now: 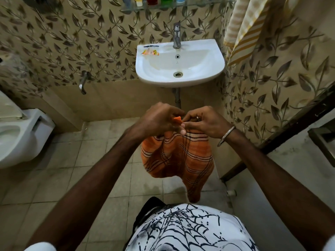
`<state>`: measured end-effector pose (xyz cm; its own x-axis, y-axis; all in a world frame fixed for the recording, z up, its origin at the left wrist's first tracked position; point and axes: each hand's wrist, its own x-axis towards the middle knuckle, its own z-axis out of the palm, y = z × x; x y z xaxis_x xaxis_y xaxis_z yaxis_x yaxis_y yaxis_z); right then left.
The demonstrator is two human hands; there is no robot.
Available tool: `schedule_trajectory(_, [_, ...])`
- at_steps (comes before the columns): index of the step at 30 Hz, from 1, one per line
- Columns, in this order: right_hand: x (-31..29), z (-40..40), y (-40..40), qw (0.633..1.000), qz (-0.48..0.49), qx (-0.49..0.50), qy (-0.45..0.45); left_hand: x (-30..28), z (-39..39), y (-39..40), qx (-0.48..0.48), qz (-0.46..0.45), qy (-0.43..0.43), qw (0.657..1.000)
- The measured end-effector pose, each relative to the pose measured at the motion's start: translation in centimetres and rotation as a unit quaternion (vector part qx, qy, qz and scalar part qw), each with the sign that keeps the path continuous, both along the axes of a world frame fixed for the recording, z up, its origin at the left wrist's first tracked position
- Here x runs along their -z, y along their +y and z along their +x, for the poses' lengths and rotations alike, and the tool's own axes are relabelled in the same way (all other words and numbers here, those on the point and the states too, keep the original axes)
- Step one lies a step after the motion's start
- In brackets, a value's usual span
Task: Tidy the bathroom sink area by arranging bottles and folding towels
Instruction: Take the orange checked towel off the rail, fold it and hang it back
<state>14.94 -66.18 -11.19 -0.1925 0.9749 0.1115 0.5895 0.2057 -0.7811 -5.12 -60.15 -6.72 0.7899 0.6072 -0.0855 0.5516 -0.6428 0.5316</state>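
Observation:
An orange towel with dark and pale stripes hangs in the air in front of me, below the sink. My left hand pinches its top edge, and my right hand pinches the same edge right beside it. The two hands nearly touch, and a small orange corner sticks up between them. The towel droops in loose folds to a point above my shirt. Several coloured bottles stand on a glass shelf high on the wall, cut off by the top of the frame.
A white sink with a chrome tap is fixed to the leaf-patterned wall; a small orange sachet lies on its left rim. A yellow-striped towel hangs at the upper right. A toilet stands left. A wall tap juts out.

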Motion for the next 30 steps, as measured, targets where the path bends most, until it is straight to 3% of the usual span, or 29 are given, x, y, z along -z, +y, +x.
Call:
schedule_trajectory(3, [-0.2,0.3,-0.3,1.000,-0.011,0.005,0.021,0.5,0.2,0.2,-0.011,0.038,-0.020,0.999])
schedule_trajectory(7, [0.0,0.8,-0.7,0.991,-0.107,0.015,0.080,0.9,0.4,0.3,-0.016,0.082,-0.020,0.996])
schedule_trajectory(13, [1.3,2.8,-0.8,0.977,-0.212,0.002,0.007,0.7,-0.2,0.5,-0.027,0.086,-0.028,0.996])
schedule_trajectory(20, [0.3,2.9,-1.9,0.987,-0.139,0.030,0.069,0.0,-1.8,1.8,-0.054,0.103,-0.024,0.993])
schedule_trajectory(30, [-0.8,1.8,-1.8,0.999,-0.037,-0.005,0.011,-0.8,-2.4,1.5,-0.058,0.079,0.017,0.995])
